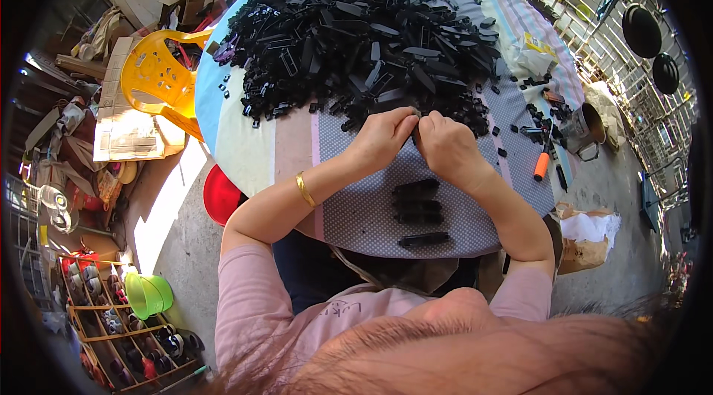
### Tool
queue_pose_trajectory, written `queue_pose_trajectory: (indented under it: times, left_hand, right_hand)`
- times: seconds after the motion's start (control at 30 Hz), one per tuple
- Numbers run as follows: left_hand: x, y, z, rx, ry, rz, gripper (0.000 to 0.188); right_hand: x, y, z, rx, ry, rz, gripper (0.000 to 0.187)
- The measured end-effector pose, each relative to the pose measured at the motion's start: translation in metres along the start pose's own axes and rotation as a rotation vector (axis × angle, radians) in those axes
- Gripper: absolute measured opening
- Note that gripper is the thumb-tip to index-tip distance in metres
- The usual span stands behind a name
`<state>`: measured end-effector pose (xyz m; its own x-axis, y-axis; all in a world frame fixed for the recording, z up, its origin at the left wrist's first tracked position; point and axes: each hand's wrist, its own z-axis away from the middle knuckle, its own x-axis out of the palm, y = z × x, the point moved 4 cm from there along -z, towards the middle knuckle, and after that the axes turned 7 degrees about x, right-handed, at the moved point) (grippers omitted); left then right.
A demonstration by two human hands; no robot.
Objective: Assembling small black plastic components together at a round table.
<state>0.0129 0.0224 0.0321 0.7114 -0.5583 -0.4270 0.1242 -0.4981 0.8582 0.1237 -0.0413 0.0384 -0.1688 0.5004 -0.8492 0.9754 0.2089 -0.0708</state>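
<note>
My left hand (382, 138) and my right hand (444, 146) meet fingertip to fingertip at the near edge of a big heap of black plastic parts (364, 31) on a round cloth-covered table (290, 146). Both pinch a small black part (416, 117) between them; most of it is hidden by my fingers. A gold bangle (304, 189) sits on my left wrist. Just below my hands lie several black assembled pieces (417, 205) in a short column on the dotted grey cloth.
An orange-handled tool (542, 164) and a metal cup (583, 127) sit at the table's right edge. A yellow plastic chair (160, 75) stands at the left, a red stool (220, 194) under the table. A shoe rack (119, 335) and green bowls (147, 295) are lower left.
</note>
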Motion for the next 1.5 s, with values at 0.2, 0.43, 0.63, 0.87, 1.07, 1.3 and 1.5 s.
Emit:
queue_pose_trajectory:
  times: [0.2, 0.43, 0.63, 0.87, 1.07, 1.3, 1.5]
  left_hand:
    - [0.001, 0.001, 0.001, -0.116, -0.039, 0.066, 0.021]
    - [0.003, 0.004, 0.008, -0.012, 0.020, -0.012, 0.019]
    - [0.007, 0.009, 0.011, 0.130, 0.178, -0.025, 0.019]
    - [0.013, -0.029, -0.013, -0.174, -0.031, 0.723, 0.031]
    - [-0.010, -0.032, -0.014, -0.466, 0.047, 1.055, 0.027]
    - [0.000, -0.022, -0.009, -0.210, -0.044, 0.762, 0.022]
    - [0.012, -0.030, -0.004, -0.377, -0.097, 0.888, 0.031]
  right_hand:
    - [0.005, -0.002, -0.002, -0.113, -0.039, -0.069, 0.010]
    - [0.007, -0.001, 0.003, -0.158, -0.086, -0.100, 0.009]
    - [-0.006, -0.006, -0.001, -0.125, -0.055, -0.180, 0.008]
    - [-0.012, 0.028, -0.016, 0.144, -0.292, -0.301, 0.023]
    - [-0.002, 0.120, -0.009, 0.411, -0.047, -0.354, 0.023]
    - [0.025, 0.111, -0.014, 0.337, 0.002, -0.178, 0.020]
    - [0.020, 0.089, -0.023, 0.449, -0.038, -0.113, 0.018]
